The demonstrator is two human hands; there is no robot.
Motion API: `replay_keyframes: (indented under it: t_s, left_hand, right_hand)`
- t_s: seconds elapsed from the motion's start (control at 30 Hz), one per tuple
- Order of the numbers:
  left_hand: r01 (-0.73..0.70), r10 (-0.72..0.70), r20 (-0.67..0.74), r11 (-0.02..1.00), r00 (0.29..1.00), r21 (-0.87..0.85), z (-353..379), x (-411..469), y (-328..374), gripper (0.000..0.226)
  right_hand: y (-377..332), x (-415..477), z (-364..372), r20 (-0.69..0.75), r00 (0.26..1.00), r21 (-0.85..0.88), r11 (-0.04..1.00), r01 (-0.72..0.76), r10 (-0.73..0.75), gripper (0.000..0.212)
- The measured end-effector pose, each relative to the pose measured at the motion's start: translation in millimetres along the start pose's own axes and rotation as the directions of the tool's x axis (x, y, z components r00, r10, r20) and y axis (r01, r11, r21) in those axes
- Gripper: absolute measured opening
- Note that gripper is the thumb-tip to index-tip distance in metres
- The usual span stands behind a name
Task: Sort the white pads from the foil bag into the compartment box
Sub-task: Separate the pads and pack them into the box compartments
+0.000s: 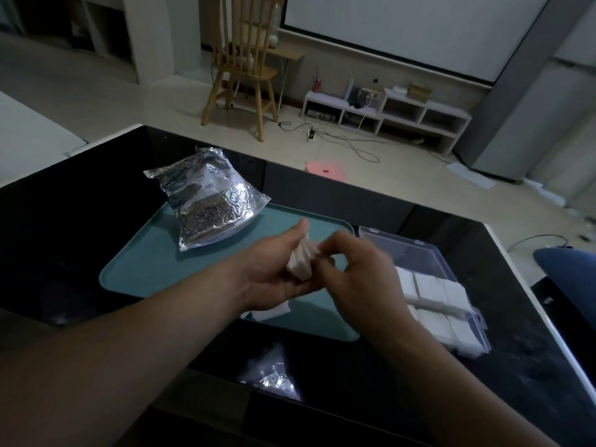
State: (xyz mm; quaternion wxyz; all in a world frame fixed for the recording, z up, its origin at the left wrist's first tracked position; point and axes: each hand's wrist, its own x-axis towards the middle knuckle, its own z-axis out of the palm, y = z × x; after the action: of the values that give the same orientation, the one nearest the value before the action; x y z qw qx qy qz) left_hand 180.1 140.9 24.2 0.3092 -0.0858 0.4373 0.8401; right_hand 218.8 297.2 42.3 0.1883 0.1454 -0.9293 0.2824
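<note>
While my left hand (274, 272) grips the stack of white pads (301, 259) over the teal tray (145, 266), my right hand (351, 269) pinches its top edge, so I'd peel slowly, one pad for the compartment box (425, 253).

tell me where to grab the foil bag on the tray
Pinch the flat, crinkled far-left corner of the foil bag, coming from the left. That end looks thin and juts past the tray's edge, while the near part bulges and would likely slip. Free a hand first: left hand and right hand both hold the white pads.
</note>
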Motion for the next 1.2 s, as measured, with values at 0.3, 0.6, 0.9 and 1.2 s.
replay_keyframes:
  t_s: [0.3, 0.6, 0.9, 1.2]
  left_hand:
    - [0.025, -0.033, 0.092, 0.996, 0.995, 0.088, 31, 7, -23, 0.047]
    - [0.101, -0.131, 0.245, 0.986, 0.961, 0.132, 67, 19, -44, 0.053]
    - [0.008, -0.007, 0.036, 0.999, 0.999, -0.033, 101, 36, -40, 0.035]
    - [-0.183, 0.188, -0.016, 0.969, 0.982, 0.167, 127, 52, -62, 0.026]
  right_hand:
    - [27, -18, -30, 0.259, 0.959, -0.004, 0.993, 0.119, -0.114, 0.021]
    - [50, -33, -58, 0.308, 0.949, 0.143, 0.983, -0.112, 0.064, 0.042]
    - [83, -24, -83, 0.039, 0.916, 0.310, 0.866, -0.391, 0.400, 0.018]
    - [91, -27, -77, 0.072, 0.905, 0.224, 0.878, -0.424, 0.419, 0.007]
